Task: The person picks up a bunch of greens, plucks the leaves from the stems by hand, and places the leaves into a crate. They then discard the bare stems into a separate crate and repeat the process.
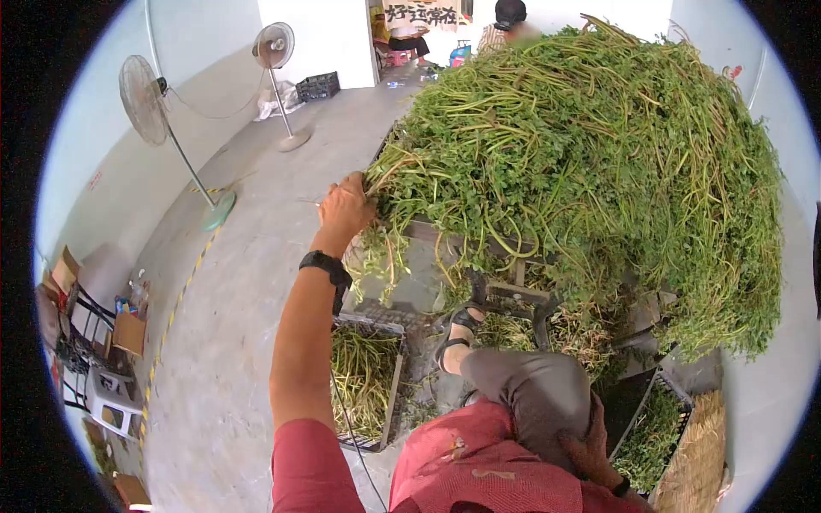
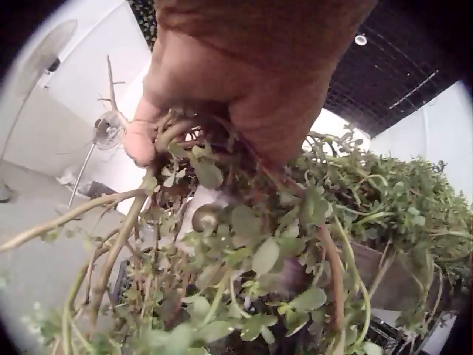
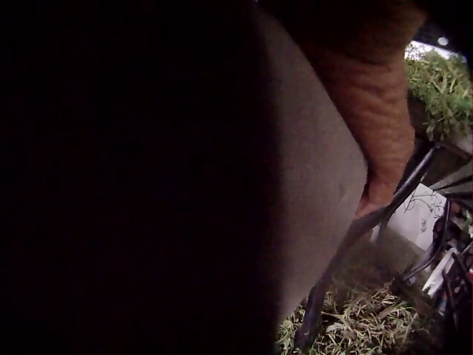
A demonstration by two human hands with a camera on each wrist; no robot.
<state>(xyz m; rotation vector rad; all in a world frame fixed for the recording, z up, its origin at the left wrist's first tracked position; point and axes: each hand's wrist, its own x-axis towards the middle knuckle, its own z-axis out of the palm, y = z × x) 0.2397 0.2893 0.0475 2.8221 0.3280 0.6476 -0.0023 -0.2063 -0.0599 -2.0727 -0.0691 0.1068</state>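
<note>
At the left edge of a big heap of leafy green stems [image 1: 547,128], my left hand [image 1: 345,205] grips a bunch of the stems [image 2: 259,251]. Small rounded leaves and thick brownish stalks hang below its fingers in the left wrist view. Thumb and fingers close around the stalks, with part of the grip hidden by leaves. My right hand [image 1: 590,449] rests against the grey trouser leg [image 1: 539,393], holding nothing that shows. In the right wrist view that hand [image 3: 377,133] lies along the side of the leg, its fingertips partly hidden.
Below the heap, a crate [image 1: 398,385] of cut stems stands on the floor, with another crate [image 1: 680,393] of greens at right. A black-sandalled foot [image 1: 459,338] is beside the heap's support. Two standing fans [image 1: 144,100] are at left; another person [image 1: 505,30] is behind the heap.
</note>
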